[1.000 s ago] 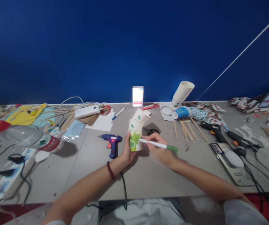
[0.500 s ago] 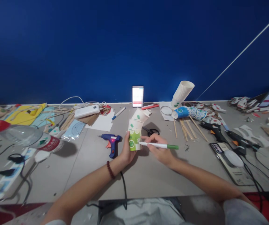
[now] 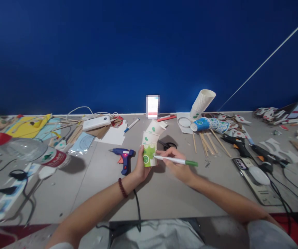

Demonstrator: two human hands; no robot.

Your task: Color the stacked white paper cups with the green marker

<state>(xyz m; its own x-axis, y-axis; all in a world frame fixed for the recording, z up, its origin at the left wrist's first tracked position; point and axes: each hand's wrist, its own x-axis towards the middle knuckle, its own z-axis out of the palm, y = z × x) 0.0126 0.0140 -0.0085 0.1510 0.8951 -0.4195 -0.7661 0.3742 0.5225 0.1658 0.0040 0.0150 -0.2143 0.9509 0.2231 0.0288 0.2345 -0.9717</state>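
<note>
Three joined paper cups [image 3: 150, 154] form a bent column, the lowest one coloured green and the upper ones white with green prints. My left hand [image 3: 140, 167] is wrapped round the green part from the left. In my right hand [image 3: 176, 166] is a white marker [image 3: 173, 160] with a green end, its tip at the right side of the green area. A blue glue gun [image 3: 124, 159] lies just left of my left hand. Black-handled scissors [image 3: 169, 144] lie behind my right hand, partly hidden.
A bottle [image 3: 32, 152] and a power strip [image 3: 14, 193] are at the left. Stacked cups [image 3: 203, 102], blue patterned cups [image 3: 203, 124] and wooden sticks [image 3: 208, 143] are at the back right. A phone [image 3: 258, 183] and black glue guns [image 3: 237, 145] lie at the right.
The marker's tip has shifted very slightly upward against the green part. Otherwise both hands and the cups look almost the same.
</note>
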